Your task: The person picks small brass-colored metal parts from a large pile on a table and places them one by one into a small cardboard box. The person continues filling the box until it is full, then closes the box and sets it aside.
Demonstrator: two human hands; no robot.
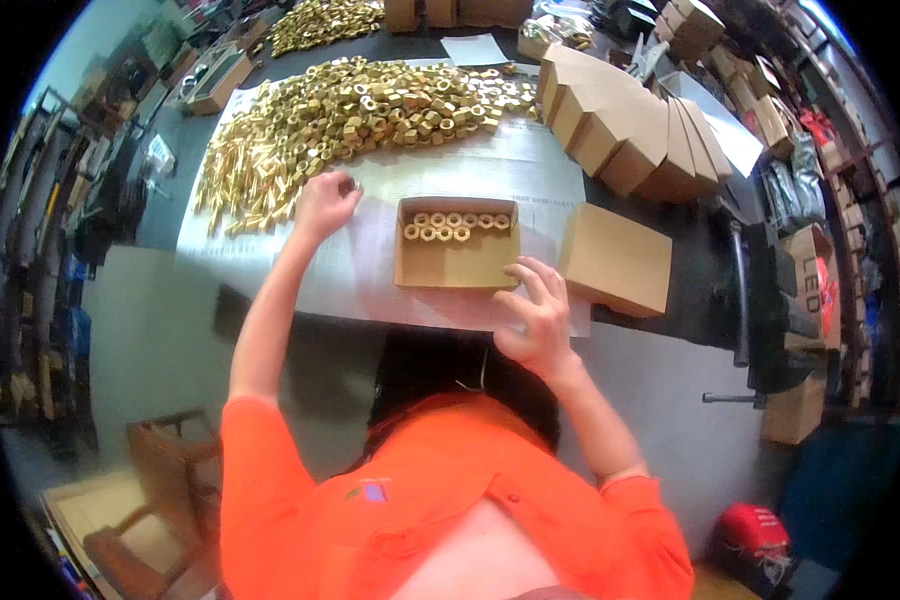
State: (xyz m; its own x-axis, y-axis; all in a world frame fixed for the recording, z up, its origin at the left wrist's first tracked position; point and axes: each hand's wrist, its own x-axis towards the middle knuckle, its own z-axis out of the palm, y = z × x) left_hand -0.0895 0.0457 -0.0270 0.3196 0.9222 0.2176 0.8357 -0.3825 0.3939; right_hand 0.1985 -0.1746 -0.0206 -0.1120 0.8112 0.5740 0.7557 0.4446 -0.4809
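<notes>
Cluttered workshop shelving rings a grey desk (390, 290) spread with pale paper sheeting. Beyond the open cardboard box (457, 243) at the centre lies the biggest thing on it, a wide heap of brass hex nuts (370, 105), shiny, faceted and loosely tumbled, thinning on the box's far left into a drift of slim brass pieces too small to tell apart. To the box's far right stands a row of folded brown cartons (625, 130), matte and flat-sided, leaning on one another; just right of the box sits one closed carton (615, 258).

The box itself is shallow, rectangular and plain brown. Packing looks barely begun: two short rows of nuts (455, 226) line its far wall, and most of the floor is bare.

By my reading, the step in hand is fetching more nuts. The left hand (325, 203) is left of the box at the near edge of the heap, fingers curled shut, seemingly on a nut or two, though what the grip holds is hidden. The right hand (537, 315) rests fingers spread at the box's near right corner, steadying it, holding nothing. Next comes carrying the handful over and seating each nut flat, side by side, continuing the rows.
</notes>
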